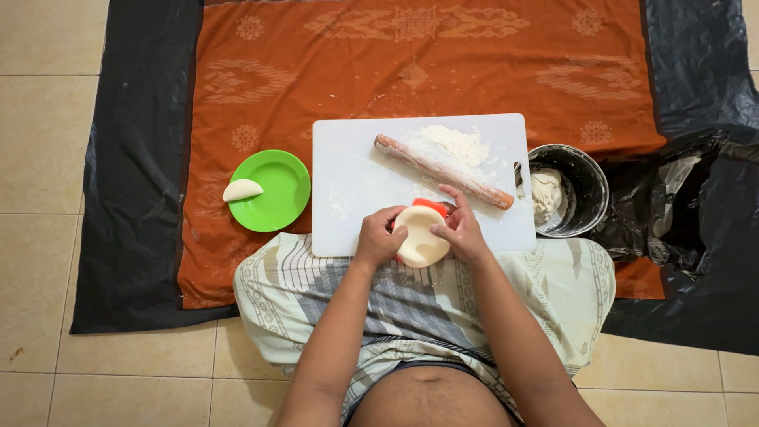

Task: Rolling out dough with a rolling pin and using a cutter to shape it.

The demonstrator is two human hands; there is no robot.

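From the head camera, my left hand (378,237) and right hand (461,231) close together around a round white dough sheet (421,235) laid over a red plastic mould (431,205), at the near edge of the white cutting board (348,186). If my thumbs press too hard, the thin dough could tear or slip off the mould.

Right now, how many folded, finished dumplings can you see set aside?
1. A single folded dumpling lies on the left edge of the green plate, left of the white cutting board. The dough round in both hands is still unfolded. None visible elsewhere.
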